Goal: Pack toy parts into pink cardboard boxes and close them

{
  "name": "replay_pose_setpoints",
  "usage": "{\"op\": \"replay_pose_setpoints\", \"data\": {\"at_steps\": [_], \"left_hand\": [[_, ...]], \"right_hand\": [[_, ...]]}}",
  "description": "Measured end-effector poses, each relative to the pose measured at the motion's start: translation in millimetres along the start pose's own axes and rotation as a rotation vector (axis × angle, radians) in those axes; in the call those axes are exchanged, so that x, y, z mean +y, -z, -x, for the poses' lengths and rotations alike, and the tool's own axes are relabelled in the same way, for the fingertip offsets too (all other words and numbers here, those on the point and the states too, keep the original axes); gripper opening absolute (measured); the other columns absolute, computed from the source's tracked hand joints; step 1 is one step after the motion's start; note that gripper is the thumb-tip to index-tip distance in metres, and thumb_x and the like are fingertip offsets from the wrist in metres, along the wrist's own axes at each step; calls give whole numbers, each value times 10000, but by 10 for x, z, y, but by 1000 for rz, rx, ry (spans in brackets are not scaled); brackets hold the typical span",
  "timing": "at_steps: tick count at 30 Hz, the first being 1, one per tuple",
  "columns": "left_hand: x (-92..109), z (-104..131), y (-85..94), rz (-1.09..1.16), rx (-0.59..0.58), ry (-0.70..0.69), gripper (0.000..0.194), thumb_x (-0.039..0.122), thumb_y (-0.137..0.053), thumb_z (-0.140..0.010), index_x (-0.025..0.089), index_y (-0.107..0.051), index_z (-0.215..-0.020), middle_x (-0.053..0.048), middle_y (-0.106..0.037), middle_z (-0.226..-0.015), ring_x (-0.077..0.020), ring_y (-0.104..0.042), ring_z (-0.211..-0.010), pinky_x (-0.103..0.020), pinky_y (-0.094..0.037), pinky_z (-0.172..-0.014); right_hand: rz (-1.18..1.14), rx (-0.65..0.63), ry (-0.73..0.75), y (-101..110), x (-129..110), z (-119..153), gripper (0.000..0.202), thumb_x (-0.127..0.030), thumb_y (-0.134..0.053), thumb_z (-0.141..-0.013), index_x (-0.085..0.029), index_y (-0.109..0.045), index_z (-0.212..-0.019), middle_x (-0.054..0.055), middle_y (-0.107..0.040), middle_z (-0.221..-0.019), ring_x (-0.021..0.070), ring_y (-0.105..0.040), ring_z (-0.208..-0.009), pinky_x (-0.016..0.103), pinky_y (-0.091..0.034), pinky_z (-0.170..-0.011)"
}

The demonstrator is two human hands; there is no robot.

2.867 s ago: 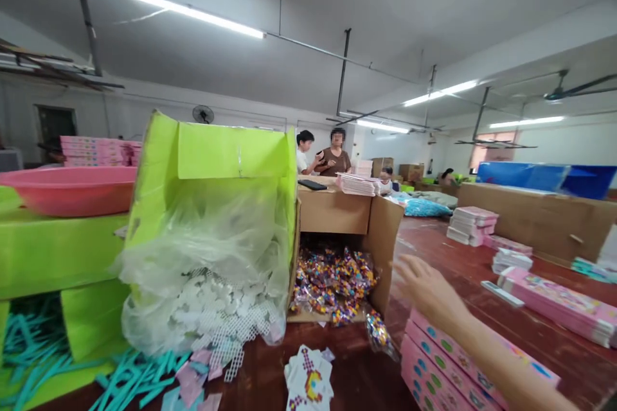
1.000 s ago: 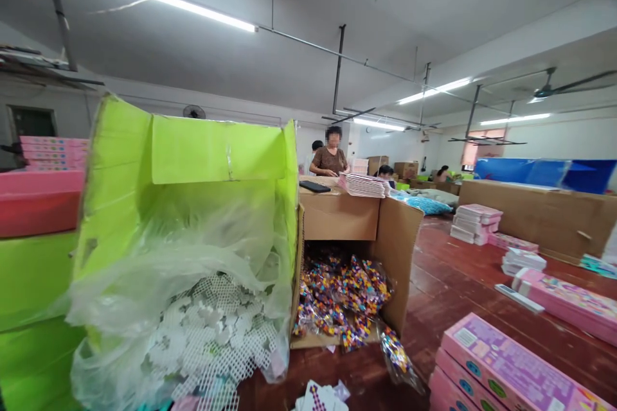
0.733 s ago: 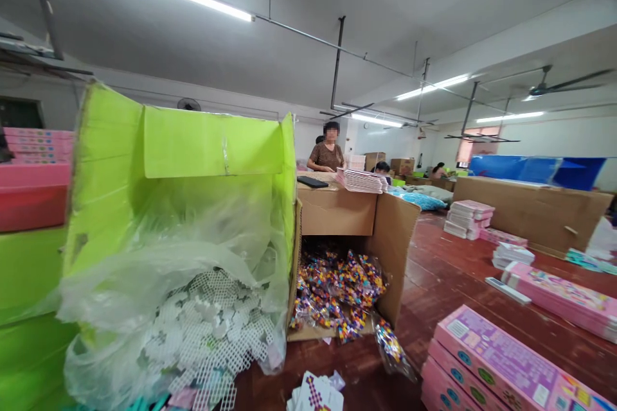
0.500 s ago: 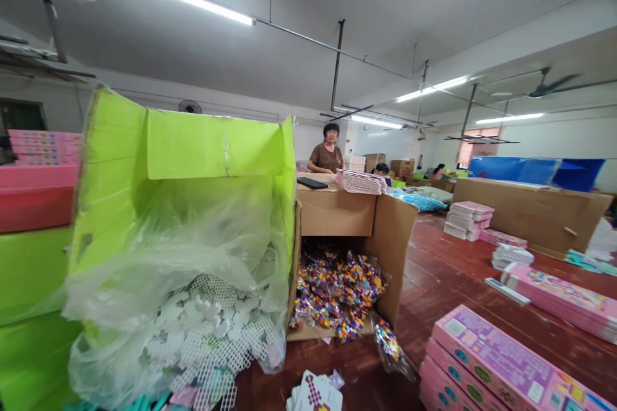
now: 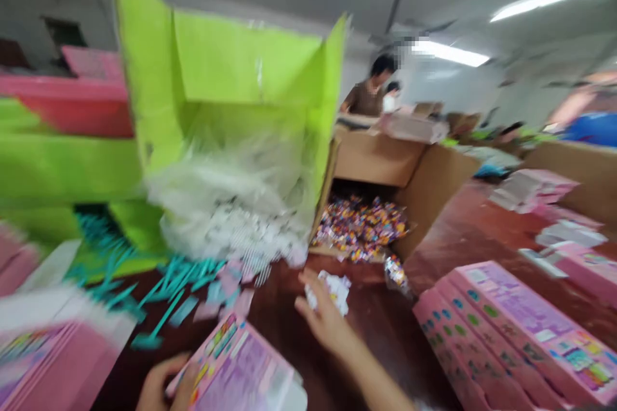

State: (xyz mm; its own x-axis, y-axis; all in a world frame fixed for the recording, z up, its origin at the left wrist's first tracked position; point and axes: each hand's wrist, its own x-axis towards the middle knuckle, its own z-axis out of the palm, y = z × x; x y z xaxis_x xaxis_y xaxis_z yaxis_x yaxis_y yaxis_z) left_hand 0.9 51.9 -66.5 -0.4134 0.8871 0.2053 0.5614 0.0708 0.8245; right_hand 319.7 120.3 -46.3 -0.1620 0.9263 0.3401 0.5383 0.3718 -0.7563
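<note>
My left hand point(image 5: 168, 382) grips a pink and purple printed carton point(image 5: 245, 369) by its left side, low in the view. One end flap of the carton sticks out at the right. My right hand point(image 5: 325, 318) stretches forward over the table, fingers apart, at the left edge of a small pile of white printed cards point(image 5: 337, 292). Whether the fingertips touch the cards is blurred. Just behind lie white plastic grid pieces point(image 5: 260, 241) spilling from a clear bag in a green box point(image 5: 250, 64). Bags of colourful small beads point(image 5: 361, 225) fill a brown cardboard box point(image 5: 443, 189).
Stacked pink cartons point(image 5: 506, 334) stand at the right, more pink cartons point(image 5: 62, 359) at the lower left. Teal plastic sticks point(image 5: 168, 286) and pink and blue slips point(image 5: 226, 289) lie on the dark red table point(image 5: 385, 347). A person point(image 5: 369, 93) in brown is behind the boxes.
The view has tilted down and turned, blurring the picture. Both my hands have come into view, the left with a carton, the right by the white cards. The person in brown now looks down.
</note>
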Motion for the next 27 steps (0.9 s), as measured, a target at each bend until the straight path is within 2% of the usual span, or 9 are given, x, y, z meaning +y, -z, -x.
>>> {"op": "replay_pose_setpoints", "data": {"at_steps": [1,3,5,7,11,16,19,23,27], "left_hand": [[-79,181,132,-65,0,-9,458,576,-567,-1012,195,-670,-1244,-146,-687,-1322,-343,-673,-1229,-538,-574,-1038],[-133,459,332,-324,-18,-320,401,506,-590,-999,194,-729,-1211,-185,-607,-1503,-436,-505,-1457,-649,-401,-1200],[-94,606,406,-486,-258,-603,373,384,-602,-1018,285,-704,-1362,-93,-570,-1594,-388,-400,-1556,-617,-231,-1299],[-20,672,396,-551,-457,-731,471,404,-619,-1019,310,-631,-1480,-48,-549,-1627,-337,-396,-1561,-536,-199,-1316],[83,774,442,-642,-411,-615,559,523,-647,-999,300,-612,-1510,-50,-552,-1625,-344,-489,-1458,-512,-326,-1202],[24,713,688,-669,-347,-515,469,504,-666,-986,243,-715,-1372,-120,-721,-1350,-308,-638,-1096,-476,-445,-963],[4,517,651,-591,-427,-554,628,612,-650,-974,196,-656,-1445,-168,-662,-1447,-349,-586,-1309,-515,-402,-1109],[80,329,361,-587,-550,-545,859,743,-575,-957,172,-487,-1593,-165,-430,-1697,-399,-341,-1576,-650,-165,-1288],[166,313,188,-592,-525,-408,766,684,-554,-999,184,-496,-1577,-150,-489,-1661,-395,-367,-1557,-684,-190,-1259]], "right_hand": [[69,-24,43,-23,37,-72,493,-473,-521,-1054,-261,-606,-1491,159,-575,-1567,302,-516,-1500,578,-434,-1241],[108,-102,71,-170,115,-289,496,-476,-499,-1068,-222,-612,-1479,182,-551,-1584,298,-496,-1512,573,-385,-1276],[152,-238,110,-448,154,-536,527,-461,-486,-1079,-179,-585,-1513,194,-473,-1651,295,-415,-1568,541,-332,-1311],[261,-367,169,-769,100,-727,567,-459,-490,-1083,-134,-558,-1543,206,-403,-1698,316,-333,-1611,532,-289,-1328],[467,-467,248,-1227,-179,-877,580,-522,-455,-1094,-199,-549,-1567,157,-355,-1737,373,-280,-1613,604,-264,-1296],[625,-436,155,-1412,-407,-941,716,-690,-535,-1008,-176,-594,-1503,217,-607,-1477,414,-501,-1324,565,-411,-1093],[644,-412,121,-1520,-514,-1059,752,-700,-539,-1000,-154,-570,-1515,232,-615,-1419,414,-506,-1256,535,-424,-1033],[607,-502,264,-1861,-761,-1343,546,-496,-469,-1089,-126,-603,-1468,209,-637,-1366,368,-504,-1249,474,-414,-1069],[625,-635,354,-2214,-1003,-1621,410,-190,-367,-1087,-70,-697,-1298,225,-676,-1276,346,-521,-1244,437,-440,-1041]]}}
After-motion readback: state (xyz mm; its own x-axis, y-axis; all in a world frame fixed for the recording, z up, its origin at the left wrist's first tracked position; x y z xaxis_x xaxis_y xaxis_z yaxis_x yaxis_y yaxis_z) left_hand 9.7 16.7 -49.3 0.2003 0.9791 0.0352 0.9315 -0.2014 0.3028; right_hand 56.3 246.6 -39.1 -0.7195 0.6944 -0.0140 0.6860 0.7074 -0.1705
